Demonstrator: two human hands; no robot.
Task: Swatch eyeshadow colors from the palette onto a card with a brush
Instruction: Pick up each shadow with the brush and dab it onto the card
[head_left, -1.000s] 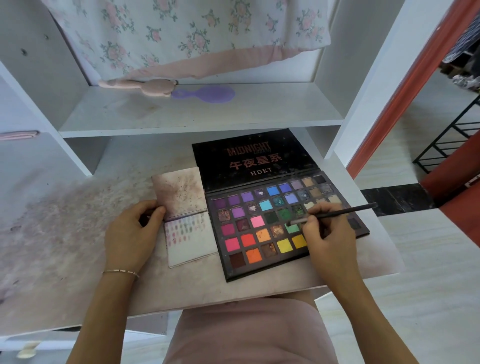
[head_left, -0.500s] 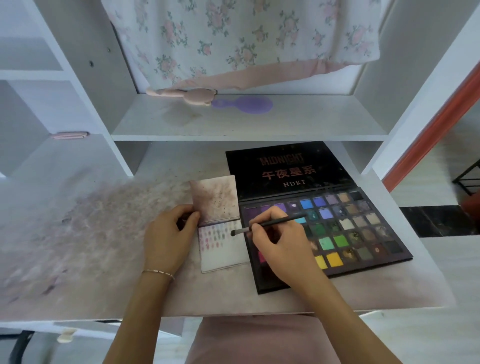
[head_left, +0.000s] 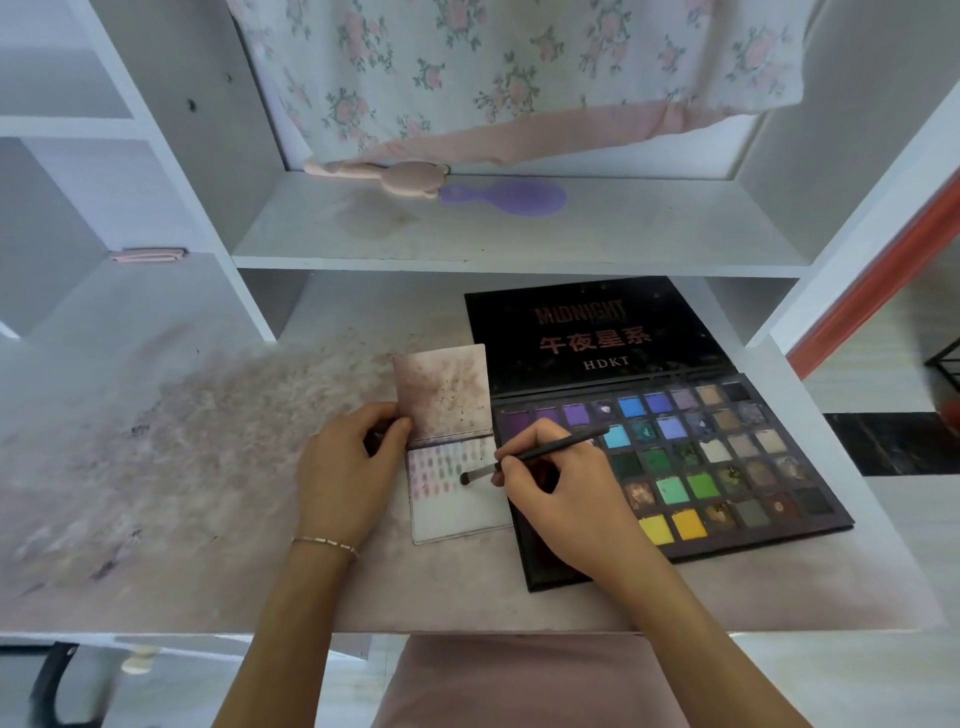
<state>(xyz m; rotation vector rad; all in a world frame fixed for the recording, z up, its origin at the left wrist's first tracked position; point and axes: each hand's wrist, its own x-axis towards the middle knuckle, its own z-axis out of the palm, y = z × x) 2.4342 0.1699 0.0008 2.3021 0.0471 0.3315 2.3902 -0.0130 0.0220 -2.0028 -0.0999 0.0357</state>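
White desk holds a palette. Right hand pinches a brush, tip on the card. Left hand pinches the card's edge.

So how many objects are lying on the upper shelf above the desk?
2. A pink brush-like object lies at the back left of the shelf, and a purple paddle-shaped one sits just right of it, their ends meeting. The hanging floral cloth may hide more.

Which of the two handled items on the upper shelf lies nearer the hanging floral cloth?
The pink brush, left of the purple one; its handle reaches under the cloth's hem.
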